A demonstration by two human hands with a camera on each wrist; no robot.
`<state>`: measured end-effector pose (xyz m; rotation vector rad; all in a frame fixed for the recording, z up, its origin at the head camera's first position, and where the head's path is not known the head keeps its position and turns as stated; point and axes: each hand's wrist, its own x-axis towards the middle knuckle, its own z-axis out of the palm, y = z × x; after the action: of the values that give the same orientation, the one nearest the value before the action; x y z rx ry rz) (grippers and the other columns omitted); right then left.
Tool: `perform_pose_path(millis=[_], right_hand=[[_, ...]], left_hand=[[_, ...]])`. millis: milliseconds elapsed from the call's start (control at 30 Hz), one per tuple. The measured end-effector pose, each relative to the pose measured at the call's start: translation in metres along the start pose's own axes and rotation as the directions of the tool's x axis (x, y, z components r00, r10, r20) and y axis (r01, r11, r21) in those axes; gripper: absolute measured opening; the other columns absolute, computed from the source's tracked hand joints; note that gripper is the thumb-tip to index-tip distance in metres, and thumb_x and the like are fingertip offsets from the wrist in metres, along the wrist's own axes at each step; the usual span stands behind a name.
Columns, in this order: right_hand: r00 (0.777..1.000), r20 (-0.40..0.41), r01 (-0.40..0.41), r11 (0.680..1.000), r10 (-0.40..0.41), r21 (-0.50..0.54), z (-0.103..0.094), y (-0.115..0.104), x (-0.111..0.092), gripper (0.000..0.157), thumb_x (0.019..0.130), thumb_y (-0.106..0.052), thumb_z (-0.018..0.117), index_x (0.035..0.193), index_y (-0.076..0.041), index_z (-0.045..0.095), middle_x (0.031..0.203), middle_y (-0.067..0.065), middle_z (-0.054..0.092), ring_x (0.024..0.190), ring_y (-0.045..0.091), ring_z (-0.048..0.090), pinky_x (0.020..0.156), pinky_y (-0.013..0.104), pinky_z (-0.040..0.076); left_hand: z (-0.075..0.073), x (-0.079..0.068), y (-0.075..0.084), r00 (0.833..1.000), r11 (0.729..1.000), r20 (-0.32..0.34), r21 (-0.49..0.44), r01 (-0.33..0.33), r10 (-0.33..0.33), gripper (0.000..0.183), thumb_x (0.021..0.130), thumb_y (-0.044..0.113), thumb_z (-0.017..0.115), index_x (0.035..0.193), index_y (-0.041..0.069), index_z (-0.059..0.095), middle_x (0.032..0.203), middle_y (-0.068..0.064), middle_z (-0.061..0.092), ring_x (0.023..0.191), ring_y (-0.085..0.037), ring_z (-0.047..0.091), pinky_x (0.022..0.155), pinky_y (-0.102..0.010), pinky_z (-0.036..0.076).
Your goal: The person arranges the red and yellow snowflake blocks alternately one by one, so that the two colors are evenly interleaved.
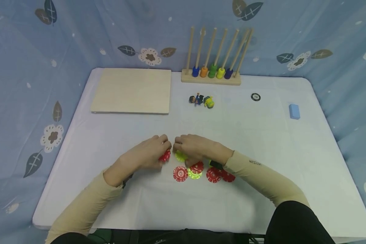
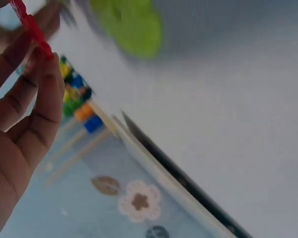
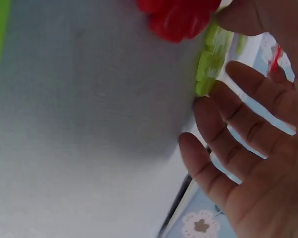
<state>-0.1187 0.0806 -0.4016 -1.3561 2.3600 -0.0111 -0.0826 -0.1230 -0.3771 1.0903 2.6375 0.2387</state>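
In the head view my left hand [image 1: 149,150] pinches a red notched plastic disc [image 1: 165,156] between fingertips and thumb, just above the white table. The left wrist view shows that red disc [image 2: 32,29] edge-on. My right hand [image 1: 195,147] holds a yellow-green notched disc [image 1: 181,156], seen between thumb and fingertips in the right wrist view as a yellow-green disc [image 3: 211,62]. Below the right hand lie a flat red disc [image 1: 180,174], a yellow-green disc [image 1: 195,174] partly under another red disc [image 1: 197,167], and red discs [image 1: 214,175] beside the right wrist.
A pale wooden board [image 1: 131,90] lies at the back left. Behind the hands stands a wooden peg rack [image 1: 211,79] with coloured beads. Small toy figures [image 1: 198,99], a black round chip [image 1: 255,97] and a blue block [image 1: 294,111] lie farther back and right.
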Motion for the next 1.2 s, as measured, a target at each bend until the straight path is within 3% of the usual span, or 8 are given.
perform_pose_path(millis=[100,300,433,600,733,900,1200], right_hand=[[0.998,0.018,-0.056,0.998,0.055,0.038,0.001,0.005,-0.001,0.057,0.071,-0.030,0.080,0.124,-0.019,0.061,0.117,-0.001,0.057,0.099,0.012,0.056,0.092,0.029,0.051],[0.997,0.010,-0.077,0.997,0.077,0.017,-0.003,0.010,-0.006,0.055,0.072,-0.025,0.078,0.123,-0.016,0.061,0.126,0.004,0.056,0.106,0.016,0.057,0.091,0.029,0.051],[0.995,-0.003,-0.100,0.993,0.100,0.064,-0.003,0.014,-0.013,0.052,0.073,-0.026,0.077,0.122,-0.017,0.062,0.124,0.003,0.058,0.103,0.016,0.058,0.091,0.031,0.051],[0.984,-0.036,-0.165,0.973,0.173,0.162,-0.002,0.030,-0.022,0.052,0.075,-0.026,0.075,0.124,-0.017,0.061,0.122,0.001,0.059,0.104,0.016,0.059,0.097,0.034,0.050],[0.966,-0.089,-0.220,0.955,0.241,0.201,-0.005,0.045,-0.020,0.056,0.075,-0.026,0.076,0.126,-0.013,0.059,0.121,0.003,0.060,0.104,0.018,0.061,0.097,0.035,0.050],[0.951,-0.132,-0.250,0.948,0.278,0.199,-0.015,0.057,-0.001,0.062,0.076,-0.028,0.076,0.131,-0.008,0.056,0.121,0.007,0.061,0.104,0.021,0.061,0.096,0.035,0.050],[0.954,-0.150,-0.226,0.950,0.261,0.215,-0.026,0.055,0.030,0.060,0.078,-0.029,0.075,0.131,-0.008,0.057,0.121,0.008,0.062,0.104,0.020,0.061,0.095,0.034,0.050]], left_hand=[[-0.008,0.011,-0.015,0.999,0.999,-0.013,-0.015,0.049,-0.049,0.042,0.072,0.016,0.075,0.109,0.007,0.060,0.100,-0.004,0.056,0.085,-0.019,0.052,0.073,-0.031,0.047],[-0.012,0.038,-0.043,0.987,0.985,0.035,-0.058,0.161,-0.159,0.050,0.072,0.017,0.075,0.119,0.007,0.060,0.109,-0.006,0.056,0.094,-0.021,0.054,0.082,-0.034,0.049],[-0.008,0.049,-0.055,0.987,0.984,0.038,-0.085,0.158,-0.155,0.049,0.075,0.016,0.074,0.121,0.006,0.060,0.114,-0.009,0.055,0.099,-0.023,0.055,0.086,-0.037,0.050],[-0.003,0.052,-0.065,0.989,0.985,-0.008,-0.091,0.147,-0.149,0.040,0.083,0.013,0.072,0.121,0.004,0.064,0.113,-0.012,0.059,0.101,-0.024,0.058,0.090,-0.038,0.050],[-0.003,0.052,-0.067,0.989,0.986,-0.038,-0.092,0.137,-0.141,0.036,0.084,0.011,0.073,0.118,0.003,0.067,0.111,-0.014,0.061,0.101,-0.026,0.060,0.091,-0.038,0.051],[-0.004,0.053,-0.062,0.983,0.980,-0.057,-0.108,0.167,-0.174,0.032,0.081,0.008,0.076,0.112,0.001,0.070,0.108,-0.014,0.064,0.100,-0.027,0.062,0.091,-0.038,0.051],[-0.011,0.054,-0.058,0.979,0.979,-0.066,-0.070,0.189,-0.194,0.028,0.078,0.008,0.079,0.104,-0.001,0.072,0.096,-0.013,0.068,0.090,-0.025,0.062,0.084,-0.037,0.051]])
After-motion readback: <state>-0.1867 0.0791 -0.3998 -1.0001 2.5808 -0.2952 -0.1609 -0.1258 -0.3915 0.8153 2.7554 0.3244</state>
